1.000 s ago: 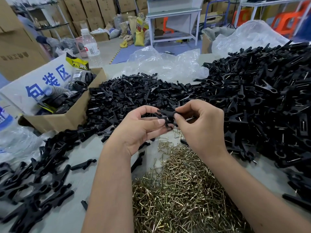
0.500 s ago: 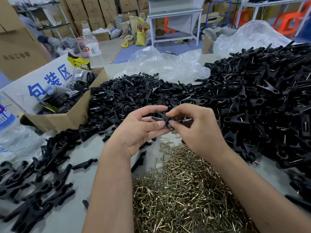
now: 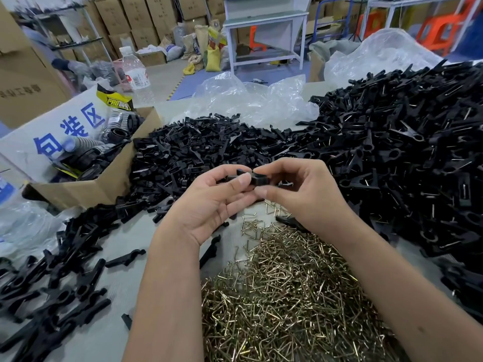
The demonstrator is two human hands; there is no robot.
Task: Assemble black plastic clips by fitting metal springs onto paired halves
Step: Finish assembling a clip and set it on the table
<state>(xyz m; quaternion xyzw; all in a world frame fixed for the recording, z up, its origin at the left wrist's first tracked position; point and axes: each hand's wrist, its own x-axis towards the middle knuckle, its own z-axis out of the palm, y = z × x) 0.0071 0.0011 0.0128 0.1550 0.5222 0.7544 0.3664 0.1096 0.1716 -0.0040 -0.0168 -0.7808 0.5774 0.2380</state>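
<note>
A worker's left hand (image 3: pixel 209 202) and right hand (image 3: pixel 300 194) pinch a black clip (image 3: pixel 257 178) between thumbs and fingertips, raised just above the far edge of the brass-coloured spring pile (image 3: pixel 287 288), likely to steady its halves for a spring; loose halves (image 3: pixel 188 155) lie beyond that pile, finished clips (image 3: pixel 407 152) heaped to its right

A black clip (image 3: pixel 257 178) sits pinched between the fingers (image 3: pixel 244 182) of both hands, held up above the surface with most of its body hidden. Just below lies a loose heap of brass-coloured metal springs (image 3: pixel 285 288), bent wire pieces tangled together. Unpaired black halves (image 3: pixel 198 150) pile up behind, and a big mound of assembled clips (image 3: pixel 407 152) fills the right side.
</note>
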